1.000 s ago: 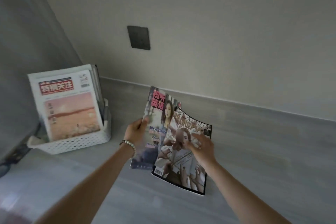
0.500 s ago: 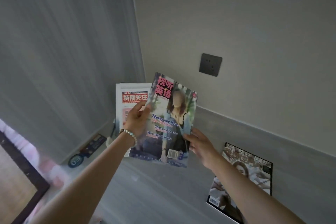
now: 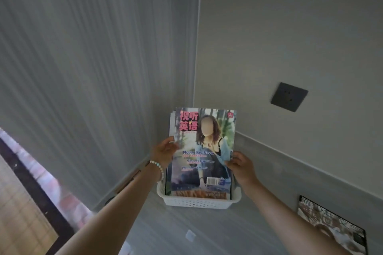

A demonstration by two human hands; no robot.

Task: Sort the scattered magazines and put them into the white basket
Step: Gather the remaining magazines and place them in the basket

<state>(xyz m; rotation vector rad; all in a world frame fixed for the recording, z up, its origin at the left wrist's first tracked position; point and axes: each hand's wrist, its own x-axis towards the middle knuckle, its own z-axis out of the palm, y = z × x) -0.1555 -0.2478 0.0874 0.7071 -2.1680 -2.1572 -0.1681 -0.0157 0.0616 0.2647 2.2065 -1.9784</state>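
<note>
A colourful magazine [image 3: 202, 151] with pink Chinese title and a woman on the cover stands upright, its lower edge inside the white basket [image 3: 199, 202] in the corner. My left hand [image 3: 163, 151], with a bead bracelet on the wrist, pinches its left edge. My right hand [image 3: 240, 166] holds its right edge with curled fingers. Other magazines stand behind it in the basket, only their top edges showing. A black-and-white magazine [image 3: 333, 227] lies flat on the grey surface at the lower right.
The basket sits in the corner where a ribbed grey panel [image 3: 87, 68] meets the plain wall. A dark wall socket [image 3: 289, 96] is on the wall to the right. A small white scrap [image 3: 190, 235] lies on the surface in front of the basket.
Both hands have carried the colourful magazine left from above the surface and lowered its bottom edge into the basket, in front of the magazines there. The black-and-white magazine stays flat.
</note>
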